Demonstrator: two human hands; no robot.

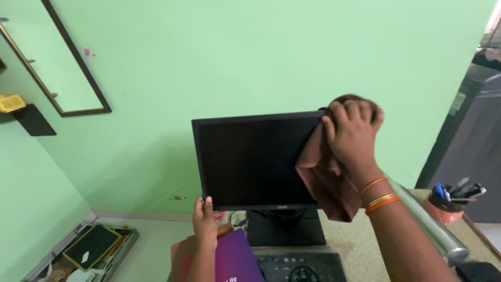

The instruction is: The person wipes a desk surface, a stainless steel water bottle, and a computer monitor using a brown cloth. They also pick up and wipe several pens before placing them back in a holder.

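1. Straight ahead, a pale green wall (250, 57) filled most of the view, with a dark-framed mirror (68, 68) hanging at its upper left.
2. Below it, a black monitor (253, 159) with a dark screen stood upright on a speckled desk (349, 243), with a black keyboard (300, 267) in front of its stand.
3. A brown cloth (326, 177) hung over the monitor's upper right corner and down its right edge.
4. The right hand (352, 138), bangles on its wrist, was closed around the cloth and pressed it against that top corner.
5. The left hand (205, 219) gripped the monitor's lower left corner, fingers curled over the bezel.
6. A purple folder (237, 258) lay just beside the left forearm.
7. A pot of pens (449, 201) sat at the desk's right end, well apart from the monitor.
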